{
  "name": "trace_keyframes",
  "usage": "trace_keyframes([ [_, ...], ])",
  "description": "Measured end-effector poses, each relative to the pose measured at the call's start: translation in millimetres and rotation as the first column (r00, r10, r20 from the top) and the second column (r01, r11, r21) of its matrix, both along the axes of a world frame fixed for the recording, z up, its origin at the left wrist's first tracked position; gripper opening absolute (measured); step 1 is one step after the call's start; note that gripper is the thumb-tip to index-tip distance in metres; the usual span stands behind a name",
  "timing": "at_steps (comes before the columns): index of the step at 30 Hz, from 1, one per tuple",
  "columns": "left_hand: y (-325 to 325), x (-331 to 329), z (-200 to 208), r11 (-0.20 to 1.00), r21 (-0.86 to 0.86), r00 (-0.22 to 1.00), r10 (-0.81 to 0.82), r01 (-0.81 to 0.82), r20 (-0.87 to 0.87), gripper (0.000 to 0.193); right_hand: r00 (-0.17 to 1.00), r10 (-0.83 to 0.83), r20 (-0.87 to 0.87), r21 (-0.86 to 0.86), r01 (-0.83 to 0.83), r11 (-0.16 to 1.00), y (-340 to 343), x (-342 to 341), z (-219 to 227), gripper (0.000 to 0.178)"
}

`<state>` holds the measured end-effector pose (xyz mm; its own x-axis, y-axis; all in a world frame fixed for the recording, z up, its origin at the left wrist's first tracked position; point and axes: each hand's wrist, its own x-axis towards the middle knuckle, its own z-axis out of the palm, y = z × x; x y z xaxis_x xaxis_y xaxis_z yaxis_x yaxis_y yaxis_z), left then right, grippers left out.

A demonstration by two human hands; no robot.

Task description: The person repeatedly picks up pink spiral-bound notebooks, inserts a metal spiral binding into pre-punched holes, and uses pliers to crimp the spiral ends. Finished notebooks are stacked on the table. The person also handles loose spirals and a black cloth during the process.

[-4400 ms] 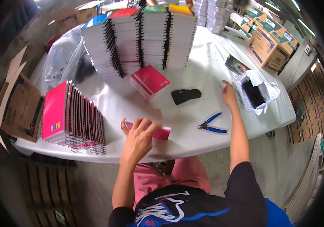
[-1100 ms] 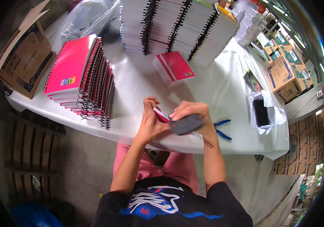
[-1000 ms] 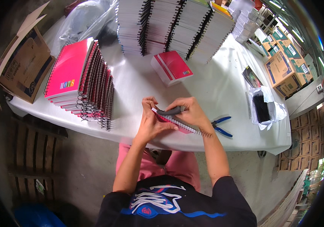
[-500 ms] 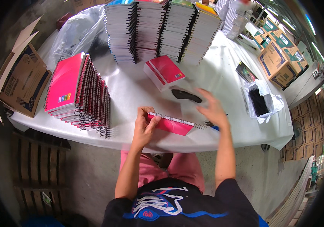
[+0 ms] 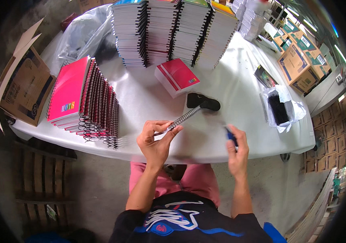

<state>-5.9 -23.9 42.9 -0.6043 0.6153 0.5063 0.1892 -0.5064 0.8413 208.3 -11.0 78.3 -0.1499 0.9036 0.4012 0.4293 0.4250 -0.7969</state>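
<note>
My left hand (image 5: 155,141) pinches a spiral-bound notebook (image 5: 187,116) close to its near end. The notebook stands almost edge-on, so its wire coil faces up and its cover is mostly out of sight. In my right hand (image 5: 237,152), to the right and apart from the notebook, is a blue-handled hand tool, seemingly pliers (image 5: 232,136); motion blur smears its tip. Just beyond the coil lies a smooth black curved object (image 5: 209,104) whose kind I cannot make out. Behind it sits a red-covered stack of small loose sheets (image 5: 177,77).
A leaning pile of red spiral notebooks (image 5: 69,91) stands at left beside an open carton (image 5: 27,85). Tall stacks of bound books (image 5: 162,32) line the back. At right, black coils (image 5: 278,109) lie in white paper on the white-covered table (image 5: 136,97).
My right hand has moved down and nearer, and now holds the blue-handled tool that lay on the table. My left hand has turned the notebook from showing its red cover to coil-up.
</note>
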Motion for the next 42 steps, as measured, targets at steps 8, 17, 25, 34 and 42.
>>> trace_keyframes([
  [8,-5.5,-5.7,12.9,0.974,0.104,0.918,0.227,-0.203,-0.326,0.030,0.932,0.101,0.348,0.234,-0.190,0.953,-17.4,-53.6,44.0,0.033],
  [17,-7.4,-2.9,14.4,0.962,0.164,0.882,0.268,-0.220,-0.387,0.030,0.903,0.422,-0.077,-0.425,-0.413,0.806,-14.1,-52.7,38.0,0.031],
  [25,-1.1,5.6,13.9,0.975,0.052,0.975,0.220,-0.218,-0.041,0.026,0.932,0.333,0.145,-0.064,-0.327,0.943,-0.2,-42.1,11.3,0.034],
  [34,-11.0,2.8,45.8,0.990,0.130,0.958,0.022,-0.061,0.286,0.024,0.902,-0.055,0.428,-0.083,0.099,0.992,36.9,4.7,-16.9,0.056],
  [42,-63.2,-32.2,109.0,0.939,0.333,0.944,0.187,-0.090,-0.272,0.046,0.466,0.411,-0.783,0.050,-0.612,0.790,42.1,-112.3,81.4,0.044],
])
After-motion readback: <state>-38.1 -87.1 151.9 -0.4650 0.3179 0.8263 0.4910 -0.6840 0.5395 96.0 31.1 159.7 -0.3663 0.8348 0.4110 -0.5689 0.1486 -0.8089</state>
